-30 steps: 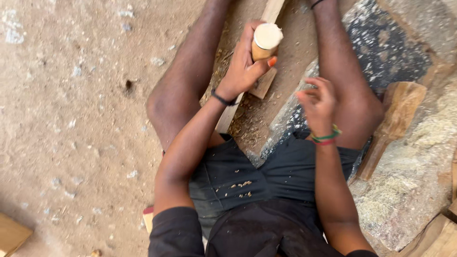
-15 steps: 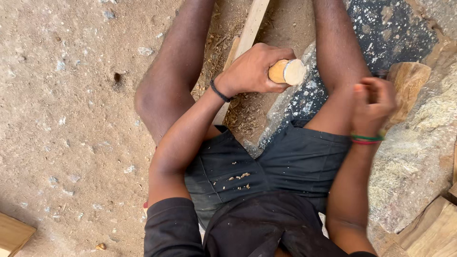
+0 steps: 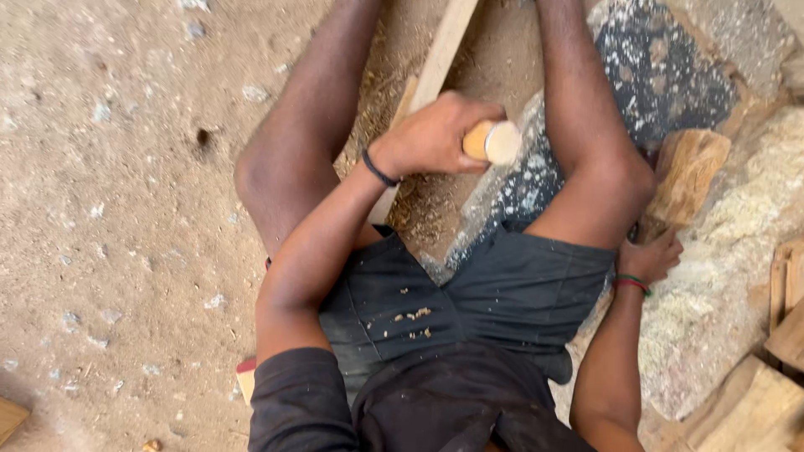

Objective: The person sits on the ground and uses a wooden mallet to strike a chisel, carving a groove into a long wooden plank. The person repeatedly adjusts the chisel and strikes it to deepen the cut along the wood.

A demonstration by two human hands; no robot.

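Seated person, viewed from above. Left hand (image 3: 431,134), grip wrapped around a short wooden cylinder (image 3: 494,141) between the knees, above a long plank (image 3: 435,63). Right hand (image 3: 651,255), at four o'clock, grip curled against a wood block (image 3: 687,172) on the stone slab (image 3: 729,251).

No packages, labels, signs or screens anywhere in view.

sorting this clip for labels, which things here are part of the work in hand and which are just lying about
In hand:
- left hand gripping a short round pale wooden piece
- right hand down by the brown wood chunk, contact unclear

Lying about:
- long pale wooden plank between the legs
- flat grey stone slab
- wood offcuts at the right edge
- wood chips on the dark shorts
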